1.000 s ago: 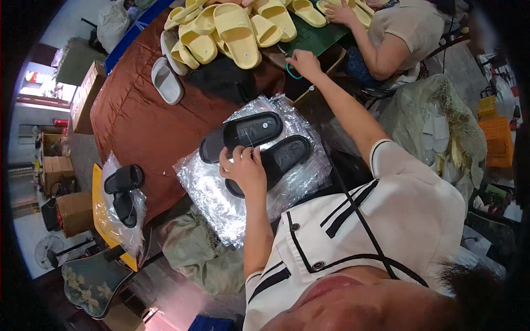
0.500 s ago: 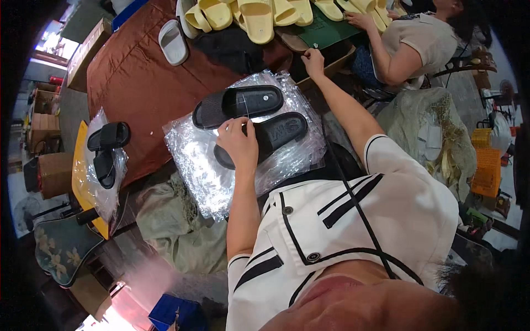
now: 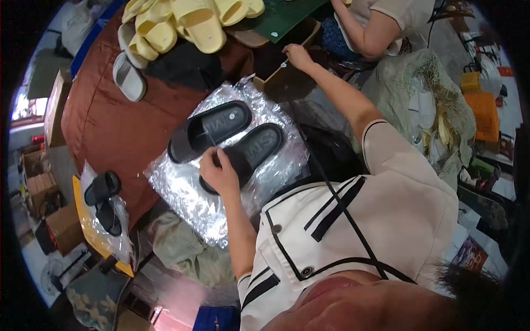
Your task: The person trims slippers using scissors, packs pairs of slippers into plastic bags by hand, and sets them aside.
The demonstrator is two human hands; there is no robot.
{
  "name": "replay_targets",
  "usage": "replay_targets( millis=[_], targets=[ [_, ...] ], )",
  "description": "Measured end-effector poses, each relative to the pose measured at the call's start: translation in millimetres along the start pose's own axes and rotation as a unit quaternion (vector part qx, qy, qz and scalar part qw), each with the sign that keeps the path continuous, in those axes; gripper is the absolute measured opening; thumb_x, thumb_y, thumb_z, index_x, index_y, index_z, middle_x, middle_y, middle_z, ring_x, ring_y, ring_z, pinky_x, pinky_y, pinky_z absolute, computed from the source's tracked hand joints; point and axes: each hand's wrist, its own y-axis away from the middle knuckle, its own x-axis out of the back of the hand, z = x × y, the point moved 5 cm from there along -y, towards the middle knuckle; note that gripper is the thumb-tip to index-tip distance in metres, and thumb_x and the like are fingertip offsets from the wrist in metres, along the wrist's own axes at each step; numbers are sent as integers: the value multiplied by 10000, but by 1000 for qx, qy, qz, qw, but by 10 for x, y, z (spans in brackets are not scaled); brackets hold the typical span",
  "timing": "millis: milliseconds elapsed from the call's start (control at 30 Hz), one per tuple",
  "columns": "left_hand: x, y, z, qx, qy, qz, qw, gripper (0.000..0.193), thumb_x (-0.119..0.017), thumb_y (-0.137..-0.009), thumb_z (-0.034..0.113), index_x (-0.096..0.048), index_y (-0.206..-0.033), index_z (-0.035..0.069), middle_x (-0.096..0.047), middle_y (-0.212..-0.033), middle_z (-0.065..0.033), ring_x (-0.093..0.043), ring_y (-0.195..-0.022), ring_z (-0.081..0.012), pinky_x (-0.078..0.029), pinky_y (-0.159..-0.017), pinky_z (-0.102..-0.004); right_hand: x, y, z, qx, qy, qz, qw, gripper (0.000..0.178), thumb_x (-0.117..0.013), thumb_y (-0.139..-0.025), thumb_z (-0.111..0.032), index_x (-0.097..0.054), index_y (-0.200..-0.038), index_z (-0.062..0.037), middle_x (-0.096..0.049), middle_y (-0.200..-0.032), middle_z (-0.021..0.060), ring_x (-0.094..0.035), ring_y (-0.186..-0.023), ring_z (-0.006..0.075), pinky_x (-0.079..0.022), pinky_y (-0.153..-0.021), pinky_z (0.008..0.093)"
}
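Observation:
A pair of black slide sandals lies on a stack of clear plastic bags (image 3: pixel 182 201) in front of me: the far sandal (image 3: pixel 221 122) and the near sandal (image 3: pixel 259 149). My left hand (image 3: pixel 221 172) rests over the near sandal's strap. Its thumb and finger pinch what looks like a thin clear strand running up to the far sandal. Out to the right, my right hand (image 3: pixel 300 57) has its fingers closed beside a box edge. A small white tag (image 3: pixel 284 64) shows at its fingertips.
Yellow slides (image 3: pixel 199 27) and a grey slide (image 3: pixel 129 77) lie on the brown cloth (image 3: pixel 94 121), near a black cloth (image 3: pixel 185 66). A green board (image 3: pixel 287 19) holds a small white piece. Another person's arm (image 3: pixel 361 33) is at far right. Bagged black sandals (image 3: pixel 103 187) are at left.
The view has shifted, so the table contents sit further left. My right hand has drawn away from the green board with the small white tag at its fingertips. The left hand stays at the sandals.

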Motion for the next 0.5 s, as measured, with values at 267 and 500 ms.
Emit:
replay_targets(
  millis=[267, 500],
  targets=[
    [-75, 16, -76, 24, -48, 2, 999, 119, -644, -970, 84, -675, -991, -29, -692, -947, -129, -643, -877, -263, -499, -842, -369, -708, -456, -118, -31, 142, -495, 857, 327, -513, -966, -170, -683, -1200, -18, -661, -1253, 236, -631, -1195, 400, -513, -958, 522],
    [-174, -96, -9, 45, -38, -43, 997, 70, -637, -932, 30, -673, -988, 8, -693, -956, -117, -610, -908, -292, -462, -828, -391, -1760, -613, -184, 0, 178, -560, 809, 316, -526, -953, -165, -689, -1182, -21, -668, -1232, 231, -641, -1166, 393, -518, -944, 506]
  ],
)
